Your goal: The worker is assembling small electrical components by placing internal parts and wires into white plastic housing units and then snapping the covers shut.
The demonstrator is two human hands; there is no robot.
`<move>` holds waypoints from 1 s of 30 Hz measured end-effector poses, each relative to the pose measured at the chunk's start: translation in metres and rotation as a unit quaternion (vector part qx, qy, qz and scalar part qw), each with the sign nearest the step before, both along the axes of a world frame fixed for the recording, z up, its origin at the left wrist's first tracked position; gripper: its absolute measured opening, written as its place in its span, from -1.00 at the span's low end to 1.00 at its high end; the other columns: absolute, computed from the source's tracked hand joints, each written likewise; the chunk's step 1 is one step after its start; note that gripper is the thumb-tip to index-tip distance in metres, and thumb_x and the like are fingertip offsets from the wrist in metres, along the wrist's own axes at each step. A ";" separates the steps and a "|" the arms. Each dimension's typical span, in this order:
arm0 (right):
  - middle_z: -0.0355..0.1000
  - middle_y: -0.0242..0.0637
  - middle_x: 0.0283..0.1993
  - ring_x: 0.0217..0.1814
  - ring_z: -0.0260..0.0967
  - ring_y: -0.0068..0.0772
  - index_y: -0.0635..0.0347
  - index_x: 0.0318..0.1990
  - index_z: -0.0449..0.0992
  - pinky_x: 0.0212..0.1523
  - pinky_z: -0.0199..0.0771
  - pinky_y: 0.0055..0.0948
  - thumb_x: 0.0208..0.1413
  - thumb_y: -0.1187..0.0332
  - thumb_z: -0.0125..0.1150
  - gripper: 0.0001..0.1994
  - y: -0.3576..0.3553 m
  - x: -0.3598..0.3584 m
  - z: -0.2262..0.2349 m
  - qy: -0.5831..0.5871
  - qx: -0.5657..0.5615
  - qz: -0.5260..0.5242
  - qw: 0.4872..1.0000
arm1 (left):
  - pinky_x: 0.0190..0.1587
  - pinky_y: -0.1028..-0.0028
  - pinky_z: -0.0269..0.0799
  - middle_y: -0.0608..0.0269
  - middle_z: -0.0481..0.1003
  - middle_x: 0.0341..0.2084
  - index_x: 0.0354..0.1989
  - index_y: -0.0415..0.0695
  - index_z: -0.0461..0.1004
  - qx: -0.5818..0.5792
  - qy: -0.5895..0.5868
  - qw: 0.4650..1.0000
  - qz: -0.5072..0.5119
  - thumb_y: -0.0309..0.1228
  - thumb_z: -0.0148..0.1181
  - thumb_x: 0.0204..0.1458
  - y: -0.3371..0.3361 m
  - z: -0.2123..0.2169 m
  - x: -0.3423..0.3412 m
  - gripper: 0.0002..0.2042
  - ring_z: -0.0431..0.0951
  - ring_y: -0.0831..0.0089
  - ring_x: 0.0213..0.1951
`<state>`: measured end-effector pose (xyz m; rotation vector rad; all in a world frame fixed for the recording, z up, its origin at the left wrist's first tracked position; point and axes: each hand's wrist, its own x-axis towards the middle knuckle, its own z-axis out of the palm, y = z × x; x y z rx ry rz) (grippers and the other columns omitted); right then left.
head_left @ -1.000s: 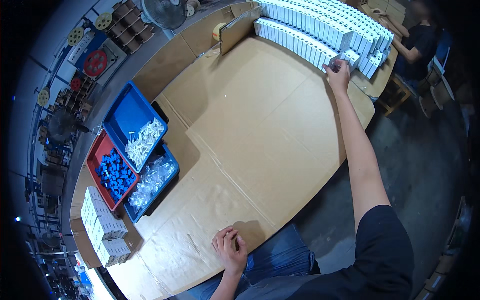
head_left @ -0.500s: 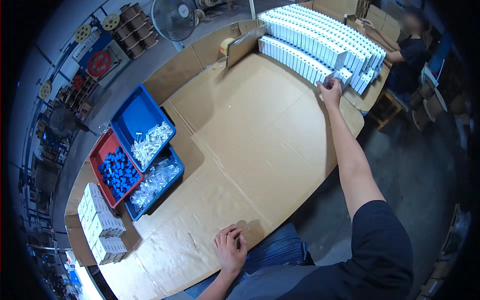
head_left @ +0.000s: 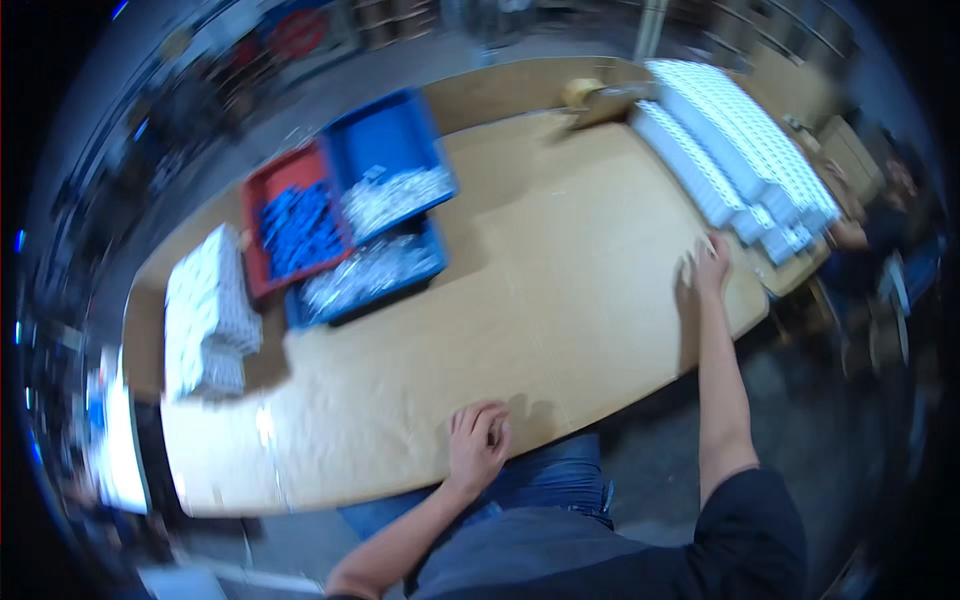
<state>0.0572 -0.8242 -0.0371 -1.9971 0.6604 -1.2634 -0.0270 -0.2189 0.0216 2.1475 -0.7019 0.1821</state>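
My right hand [head_left: 711,263] is over the table, just short of the near end of the white box rows [head_left: 735,150]. Its fingers are smeared by motion, and I cannot make out whether anything is between them. At the table's near edge is my left hand [head_left: 480,446], loosely curled with the thumb apart from the fingers and nothing visible in it. The white boxes stand side by side in long, tight rows at the far right.
Brown cardboard covers the table [head_left: 560,290]. At the left are a red tray [head_left: 258,185] of blue parts, a blue tray [head_left: 380,130] of small white pieces and a lower blue tray [head_left: 437,262] of clear plastic pieces. Stacked white boxes [head_left: 205,310] stand beside them. A co-worker [head_left: 885,225] is at far right.
My right hand has left the end of the box rows and come back toward me. The view has turned left, so everything looks shifted and blurred. My left hand stays near the edge.
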 end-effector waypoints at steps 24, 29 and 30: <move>0.58 -0.17 0.09 0.22 0.50 -0.06 0.26 -0.14 0.61 0.25 0.49 -0.20 0.17 0.51 0.28 -0.87 0.479 -0.126 0.029 0.155 -0.104 0.298 0.936 | -0.01 0.39 0.46 0.13 0.63 -0.22 -0.06 -0.19 0.55 -0.250 0.057 0.952 0.167 -0.53 0.16 0.18 0.139 -0.023 -0.015 -0.82 0.64 0.30 -0.13; 0.60 -0.17 0.03 0.11 0.55 -0.13 0.28 -0.17 0.61 0.15 0.53 -0.27 0.24 0.45 0.25 -0.90 0.484 -0.111 0.029 0.162 -0.092 0.299 0.936 | 0.00 0.34 0.52 0.06 0.62 -0.22 -0.12 -0.24 0.56 -0.170 -0.059 0.944 0.278 -0.62 0.18 0.13 0.300 -0.020 0.014 -0.83 0.65 0.23 -0.11; 0.60 -0.17 0.03 0.11 0.55 -0.13 0.28 -0.17 0.61 0.15 0.53 -0.27 0.24 0.45 0.25 -0.90 0.485 -0.107 0.037 0.160 -0.098 0.298 0.936 | 0.00 0.33 0.53 0.07 0.62 -0.23 -0.12 -0.23 0.57 -0.148 -0.047 0.938 0.310 -0.61 0.21 0.11 0.334 -0.014 0.018 -0.83 0.65 0.24 -0.12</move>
